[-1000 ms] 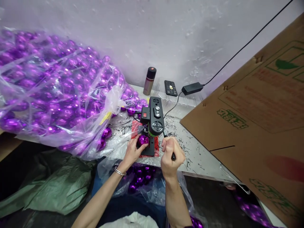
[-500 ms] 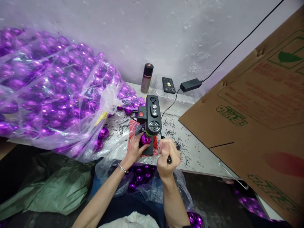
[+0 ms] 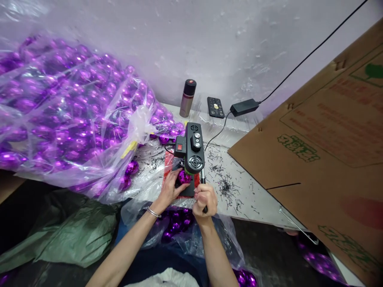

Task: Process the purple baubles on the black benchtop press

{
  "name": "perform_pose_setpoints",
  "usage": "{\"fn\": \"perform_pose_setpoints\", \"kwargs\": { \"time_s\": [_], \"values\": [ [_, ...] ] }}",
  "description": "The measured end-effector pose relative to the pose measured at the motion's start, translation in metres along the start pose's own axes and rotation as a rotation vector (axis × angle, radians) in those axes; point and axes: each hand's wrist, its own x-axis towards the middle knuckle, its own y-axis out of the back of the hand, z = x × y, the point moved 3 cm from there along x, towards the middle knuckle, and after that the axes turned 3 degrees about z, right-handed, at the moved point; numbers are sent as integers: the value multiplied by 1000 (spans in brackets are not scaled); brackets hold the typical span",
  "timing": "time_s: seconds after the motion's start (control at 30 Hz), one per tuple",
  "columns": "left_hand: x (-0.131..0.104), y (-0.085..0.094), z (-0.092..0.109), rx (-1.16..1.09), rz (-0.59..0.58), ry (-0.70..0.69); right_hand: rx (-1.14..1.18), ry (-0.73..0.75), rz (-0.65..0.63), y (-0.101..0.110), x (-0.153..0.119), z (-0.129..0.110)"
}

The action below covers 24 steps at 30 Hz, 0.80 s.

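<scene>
Head view: left hand (image 3: 169, 189) half curled, fingers along the far-left side of a purple ball (image 3: 184, 176), thumb across its near side; ball held between them, how firmly I cannot tell. Right hand (image 3: 206, 200) closed in a fist round the grip of a lever (image 3: 203, 180), black end showing below the fingers.

Key relation: ball sits beneath the near end of the press (image 3: 195, 147), partly hidden by it, just beyond and to the right of the left palm. Left hand is the nearer, touching it; right fist lies apart, right of the ball and closer to the body. Ball round, no long axis to judge. Press head runs lengthwise away from the person; lever comes down along its right side. Contact between press and ball not visible.

Further out: base plate (image 3: 188, 190) below the ball, red sheet (image 3: 196, 180) under that. Black bits (image 3: 226, 186) scattered over the bench (image 3: 245, 195). Big bag (image 3: 74, 99) of purple balls at left; flask (image 3: 188, 98), phone (image 3: 215, 107), adapter (image 3: 244, 107) behind; box (image 3: 323, 159) at right.
</scene>
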Motion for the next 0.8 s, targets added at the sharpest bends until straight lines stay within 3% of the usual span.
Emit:
{"fn": "perform_pose_setpoints", "kwargs": {
  "time_s": [0.13, 0.33, 0.5, 0.8],
  "values": [
    [0, 0, 1, -6, -8, 20, -7, -8, 36, -4, -13, 10],
    [-1, 1, 3, -49, -37, 55, -23, 118, -28, -5, -15, 15],
    [0, 2, 4, -90, -38, 78, -9, -54, 43, 3, -1, 4],
    [2, 0, 1, -112, -35, 90, 31, -258, 52, 5, 54, -20]
  ]
}}
